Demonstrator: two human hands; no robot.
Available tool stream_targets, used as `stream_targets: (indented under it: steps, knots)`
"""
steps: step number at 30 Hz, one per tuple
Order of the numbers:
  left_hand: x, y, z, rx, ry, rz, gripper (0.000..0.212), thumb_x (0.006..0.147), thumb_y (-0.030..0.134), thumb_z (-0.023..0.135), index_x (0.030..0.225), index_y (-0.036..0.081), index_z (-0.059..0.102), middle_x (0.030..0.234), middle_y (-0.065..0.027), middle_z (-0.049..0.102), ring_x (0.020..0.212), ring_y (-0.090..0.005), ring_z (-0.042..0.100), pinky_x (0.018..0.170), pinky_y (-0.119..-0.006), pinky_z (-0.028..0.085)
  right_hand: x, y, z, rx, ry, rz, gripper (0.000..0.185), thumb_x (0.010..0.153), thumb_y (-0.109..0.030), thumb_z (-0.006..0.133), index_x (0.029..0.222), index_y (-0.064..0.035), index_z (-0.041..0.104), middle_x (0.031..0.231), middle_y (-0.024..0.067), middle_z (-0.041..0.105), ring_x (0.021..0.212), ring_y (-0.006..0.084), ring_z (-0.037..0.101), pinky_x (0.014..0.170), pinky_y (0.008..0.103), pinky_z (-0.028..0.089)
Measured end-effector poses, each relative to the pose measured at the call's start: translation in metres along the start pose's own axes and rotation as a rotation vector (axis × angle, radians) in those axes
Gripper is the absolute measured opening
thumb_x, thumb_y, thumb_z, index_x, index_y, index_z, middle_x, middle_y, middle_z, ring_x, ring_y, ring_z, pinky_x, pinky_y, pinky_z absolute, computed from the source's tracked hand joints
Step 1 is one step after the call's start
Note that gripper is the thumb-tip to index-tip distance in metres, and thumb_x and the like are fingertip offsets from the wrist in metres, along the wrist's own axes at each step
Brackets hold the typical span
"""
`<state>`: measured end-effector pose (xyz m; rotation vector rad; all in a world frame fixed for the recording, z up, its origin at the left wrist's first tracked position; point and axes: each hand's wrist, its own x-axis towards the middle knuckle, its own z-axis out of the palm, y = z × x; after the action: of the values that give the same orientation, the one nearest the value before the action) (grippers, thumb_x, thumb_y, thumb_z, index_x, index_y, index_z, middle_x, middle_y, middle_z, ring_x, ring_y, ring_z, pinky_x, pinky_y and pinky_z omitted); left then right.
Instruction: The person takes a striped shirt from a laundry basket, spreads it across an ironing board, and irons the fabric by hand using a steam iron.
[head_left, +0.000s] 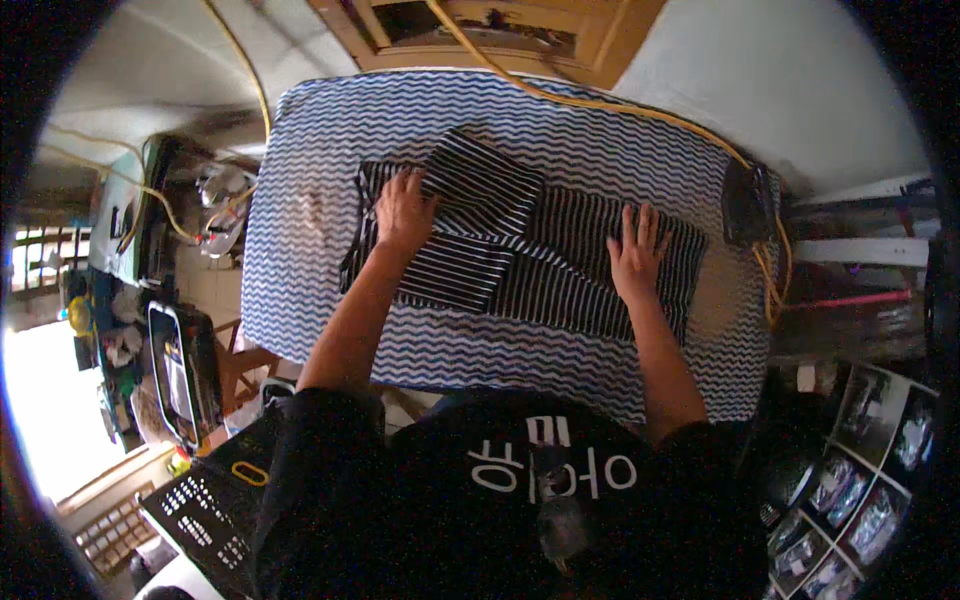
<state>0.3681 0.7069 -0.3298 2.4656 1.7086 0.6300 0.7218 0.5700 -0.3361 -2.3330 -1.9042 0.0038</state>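
Observation:
A black-and-white striped garment lies flat on a table covered by a blue-and-white wavy-patterned cloth. One striped part of it is folded over near its upper middle. My left hand rests on the garment's left part, palm down, beside that folded part. On the right part lies my right hand, palm down with its fingers spread. Neither hand visibly grips the fabric.
A yellow cable crosses the table's far edge towards a dark object at the right corner. A wooden cabinet stands behind. A black perforated crate is at lower left, shelves with wrapped items at lower right.

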Motion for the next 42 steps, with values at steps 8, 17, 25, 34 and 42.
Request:
stream_targets:
  steps: [8,17,25,34,42]
  knots:
    - [0.025,-0.011,0.003,0.115,-0.382,-0.623,0.067,0.064,0.037,0.071,0.116,0.009,0.04,0.107,-0.0153,0.055,0.102,-0.0343,0.053,0.083,-0.048,0.042,0.022,0.127,0.007,0.031,0.304,0.057,0.057,0.086,-0.029,0.051,0.136,-0.0181,0.025,0.143,0.0124,0.016,0.131,0.0311,0.017,0.097,0.064,0.011]
    - [0.031,-0.062,-0.005,-0.525,-0.452,-0.524,0.027,0.071,0.023,0.065,0.087,0.001,0.063,0.079,-0.014,0.063,0.077,-0.0202,0.059,0.07,-0.03,0.045,0.131,0.28,-0.054,-0.148,0.037,0.453,0.067,0.082,-0.046,0.052,0.128,-0.0004,0.034,0.128,0.0197,0.04,0.116,0.0334,0.042,0.094,0.0423,0.037]
    - [-0.081,-0.094,-0.025,-0.427,-0.618,-0.634,0.03,0.071,0.026,0.064,0.086,0.0,0.063,0.08,-0.0137,0.064,0.072,-0.021,0.06,0.066,-0.034,0.046,0.16,0.266,-0.068,-0.032,-0.107,0.577,0.085,0.075,-0.061,0.051,0.13,0.0006,0.034,0.128,0.0208,0.04,0.115,0.0335,0.044,0.095,0.041,0.036]
    - [-0.025,-0.001,-0.048,0.277,-0.547,-0.753,0.051,0.073,0.049,0.059,0.101,0.006,0.058,0.107,-0.0148,0.058,0.098,-0.032,0.056,0.083,-0.046,0.042,0.05,0.1,-0.117,0.097,-0.264,0.016,0.055,0.069,-0.051,0.065,0.082,0.0019,0.057,0.077,0.0207,0.059,0.073,0.0358,0.058,0.066,0.0405,0.044]
    - [0.02,-0.013,-0.012,0.137,-0.298,-0.668,0.043,0.069,0.037,0.068,0.095,0.006,0.053,0.1,-0.0137,0.06,0.094,-0.0311,0.057,0.08,-0.047,0.041,0.014,0.048,-0.076,0.197,-0.264,-0.151,0.057,0.067,-0.057,0.062,0.084,-0.0026,0.058,0.071,0.0187,0.061,0.069,0.0348,0.06,0.063,0.0432,0.046]
